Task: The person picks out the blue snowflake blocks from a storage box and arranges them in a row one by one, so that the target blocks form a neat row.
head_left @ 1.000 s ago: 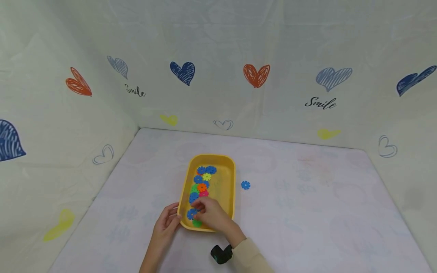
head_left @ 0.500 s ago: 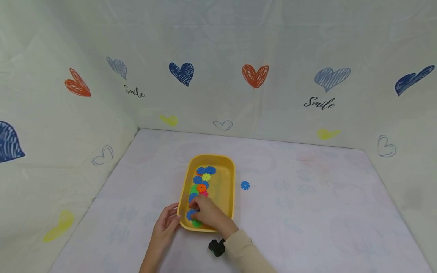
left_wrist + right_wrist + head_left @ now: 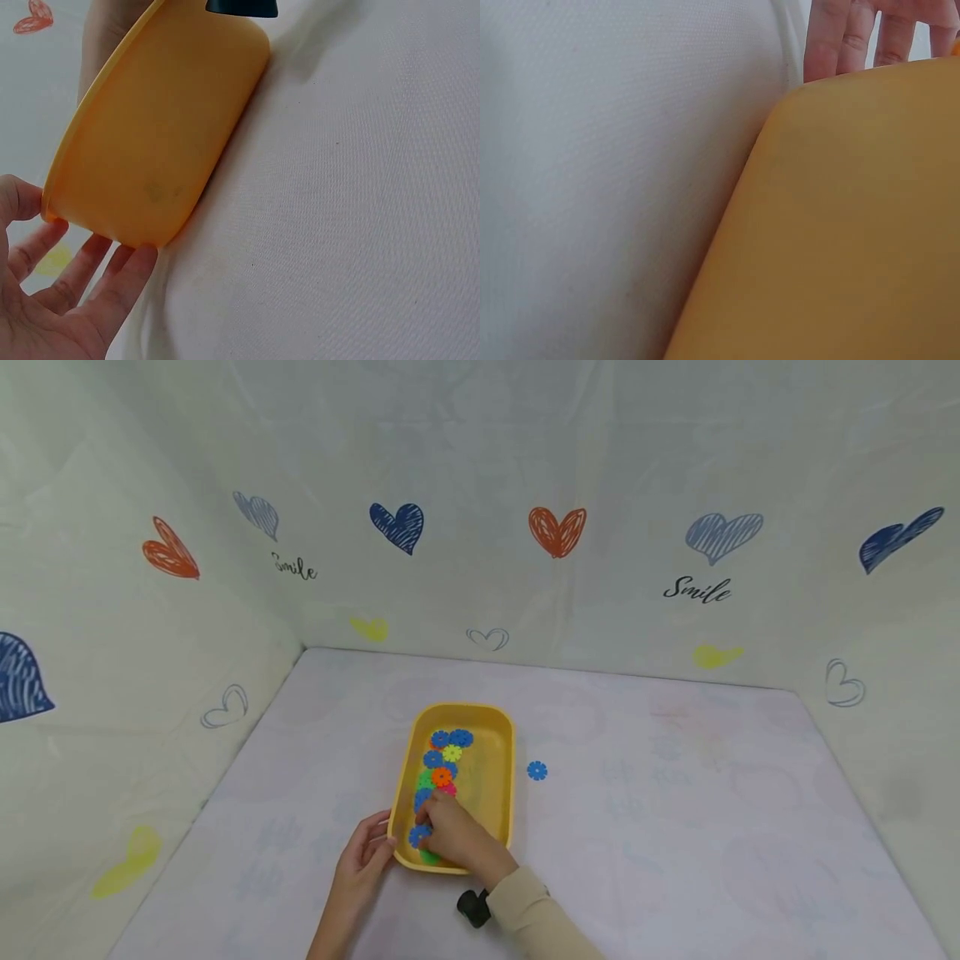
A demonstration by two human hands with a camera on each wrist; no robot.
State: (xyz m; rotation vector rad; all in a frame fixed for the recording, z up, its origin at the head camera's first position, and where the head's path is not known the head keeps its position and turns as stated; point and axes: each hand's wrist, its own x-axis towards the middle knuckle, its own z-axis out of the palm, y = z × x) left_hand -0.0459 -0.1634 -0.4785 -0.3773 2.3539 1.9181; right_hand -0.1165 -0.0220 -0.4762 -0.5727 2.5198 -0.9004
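Nearest the camera: a beige sleeve (image 3: 536, 918) with a black wrist device (image 3: 472, 906) beside it, lying on the white table (image 3: 675, 843).

Right hand (image 3: 457, 835) reaches into the near end of the yellow tray (image 3: 498, 777), fingers curled down over the flower-shaped plastic discs there. Fingertips sit on or at a blue disc (image 3: 418, 835); a green disc (image 3: 429, 857) shows just under the hand. Whether the fingers actually pinch a disc cannot be told from the head view. The right wrist view shows only the tray's outer wall (image 3: 832, 225) and the table.

Left hand (image 3: 365, 852) is at the tray's near left corner. Fingers straight and relaxed, tips touching the tray's outer wall, thumb against the rim. The left wrist view confirms this: spread fingers (image 3: 90, 277) under the corner of the tray (image 3: 157, 142), thumb on the rim edge.

Inside the tray, a row of discs runs away from the hands along the left side: blue, pink, orange (image 3: 442, 775), green, yellow (image 3: 452, 752), then 2 blue at the far end (image 3: 452, 738).

On the table just to the right of the tray, apart from it, 1 loose blue disc (image 3: 537, 770).

Beyond: pale backdrop walls (image 3: 480, 485) printed with hearts and the word "Smile".
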